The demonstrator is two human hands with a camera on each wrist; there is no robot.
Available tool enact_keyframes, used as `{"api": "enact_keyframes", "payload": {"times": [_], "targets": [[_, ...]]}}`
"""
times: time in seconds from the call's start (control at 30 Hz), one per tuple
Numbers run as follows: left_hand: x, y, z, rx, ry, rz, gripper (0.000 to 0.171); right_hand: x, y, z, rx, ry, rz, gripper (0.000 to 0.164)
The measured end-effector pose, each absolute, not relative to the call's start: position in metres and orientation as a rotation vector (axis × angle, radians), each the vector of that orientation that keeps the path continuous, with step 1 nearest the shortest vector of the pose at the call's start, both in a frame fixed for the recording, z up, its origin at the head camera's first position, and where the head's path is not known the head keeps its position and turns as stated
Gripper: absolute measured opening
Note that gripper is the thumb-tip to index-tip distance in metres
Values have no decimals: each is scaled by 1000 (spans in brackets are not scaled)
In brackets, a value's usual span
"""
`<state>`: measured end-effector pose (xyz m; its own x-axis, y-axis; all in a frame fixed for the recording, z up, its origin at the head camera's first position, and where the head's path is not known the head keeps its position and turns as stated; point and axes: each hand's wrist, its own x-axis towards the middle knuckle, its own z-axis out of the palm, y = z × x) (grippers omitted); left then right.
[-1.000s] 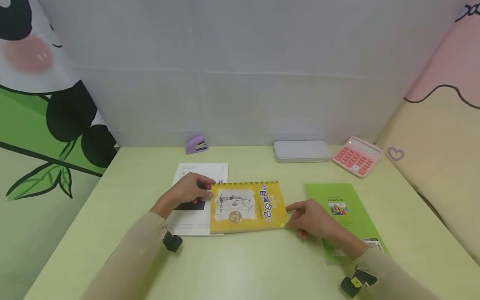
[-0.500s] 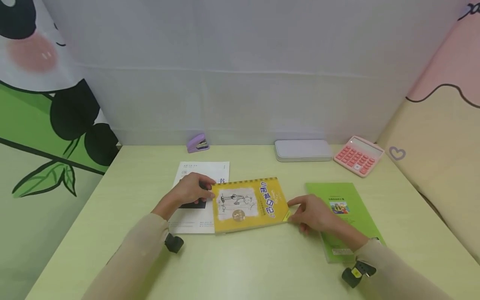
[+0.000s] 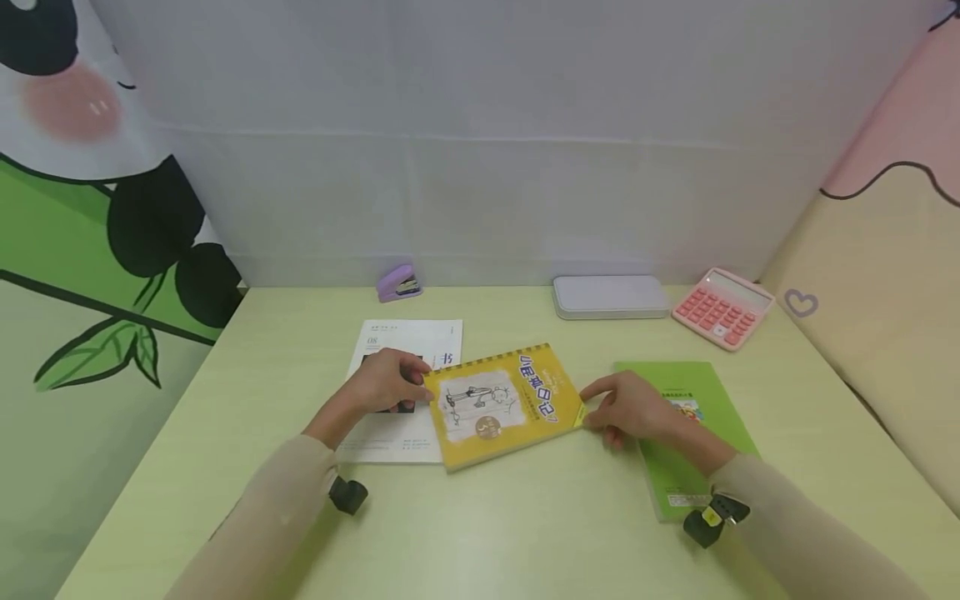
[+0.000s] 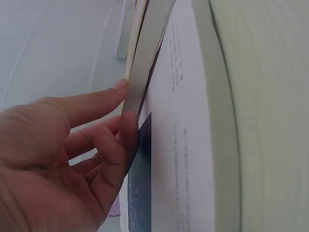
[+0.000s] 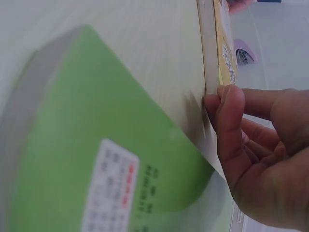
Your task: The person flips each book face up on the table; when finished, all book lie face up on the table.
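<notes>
A yellow book [image 3: 480, 408] with a cartoon figure on its cover is tilted in the head view, its left part overlapping a white book [image 3: 397, 437]. My left hand [image 3: 386, 381] pinches its left edge; in the left wrist view thumb and fingers sit on either side of that edge, close over the white book. At the opposite end, my right hand [image 3: 630, 406] pinches the lower right corner, as the right wrist view also shows. Under the right forearm lies a green book [image 3: 693, 467], partly hidden by it.
Along the back of the table [image 3: 510, 533] stand a purple stapler [image 3: 399, 284], a pale flat case [image 3: 611, 297] and a pink calculator [image 3: 723, 309]. A light curtain [image 3: 480, 192] rises behind them. Printed panels flank both sides.
The yellow book has turned counterclockwise, its right end moving up and away while its lower left corner shifted right. Both hands keep their grip, the right one rising a little with it.
</notes>
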<state>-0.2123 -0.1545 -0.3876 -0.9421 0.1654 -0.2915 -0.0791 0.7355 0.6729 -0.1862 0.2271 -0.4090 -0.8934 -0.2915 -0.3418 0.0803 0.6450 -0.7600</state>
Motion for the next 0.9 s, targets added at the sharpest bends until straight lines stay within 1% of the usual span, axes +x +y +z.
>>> {"api": "enact_keyframes", "payload": {"times": [0.2, 0.5, 0.9], "targets": [[-206, -151, -382, 39, 2611, 1029, 42, -196, 231, -406, -188, 2391, -1182, 43], [-197, -147, -381, -6, 2623, 992, 33, -209, 237, -406, -141, 2336, -1248, 44], [-185, -143, -377, 13, 2623, 916, 26, -224, 238, -404, -132, 2350, -1261, 39]]}}
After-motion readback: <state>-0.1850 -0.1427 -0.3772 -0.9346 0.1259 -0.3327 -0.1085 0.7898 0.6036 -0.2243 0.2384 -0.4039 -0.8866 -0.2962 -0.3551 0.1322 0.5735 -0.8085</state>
